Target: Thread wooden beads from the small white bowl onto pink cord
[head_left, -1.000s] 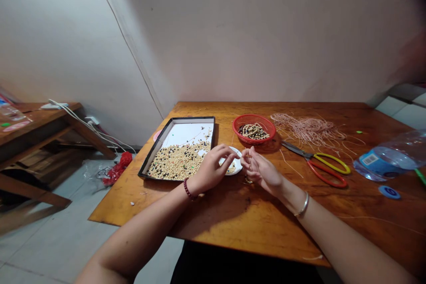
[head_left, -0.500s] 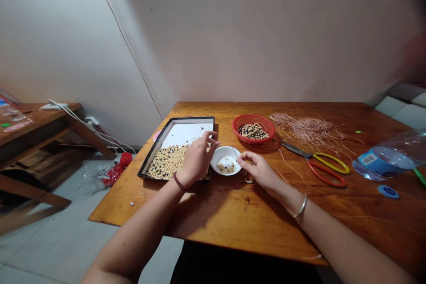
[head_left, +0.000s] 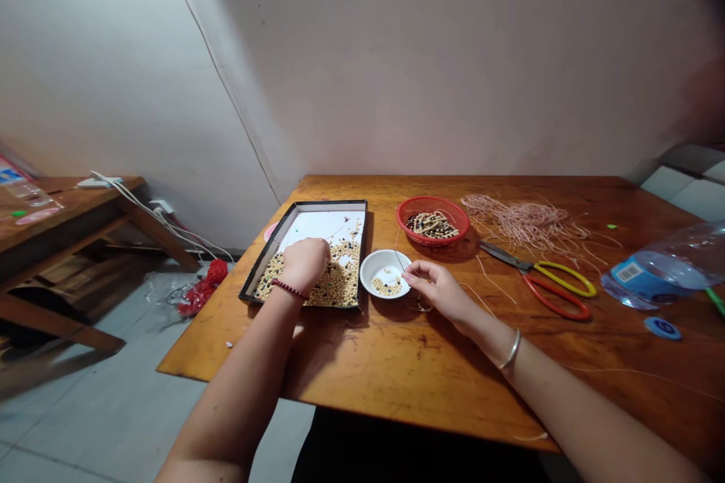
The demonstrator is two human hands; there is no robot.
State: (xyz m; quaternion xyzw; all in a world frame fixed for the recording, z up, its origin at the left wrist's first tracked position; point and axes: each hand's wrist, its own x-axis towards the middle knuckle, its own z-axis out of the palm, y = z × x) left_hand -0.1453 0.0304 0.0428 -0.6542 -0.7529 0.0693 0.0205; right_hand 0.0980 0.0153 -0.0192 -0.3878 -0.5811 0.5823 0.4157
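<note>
My left hand [head_left: 304, 263] reaches into the black-rimmed tray [head_left: 306, 205] and rests, fingers curled down, on the heap of cream and dark beads [head_left: 337, 283]; what its fingertips hold is hidden. A dark red bead bracelet circles that wrist. My right hand [head_left: 439, 288] lies on the wooden table [head_left: 396, 362] just right of the small white bowl [head_left: 386, 272] with a few beads in it. Its thumb and forefinger pinch a thin thread [head_left: 399, 259] that rises over the bowl. A short beaded length lies under that hand.
A red basket [head_left: 433, 219] of strung beads stands behind the bowl. A tangle of pink cord [head_left: 524, 220] and scissors [head_left: 541, 276] with yellow and red handles lie to the right. A plastic bottle [head_left: 662, 266] and its blue cap [head_left: 661, 327] lie at the right edge. A low side table [head_left: 62, 215] stands left.
My left hand left the white bowl and moved left into the tray, onto the beads. My right hand stayed by the bowl with the thread.
</note>
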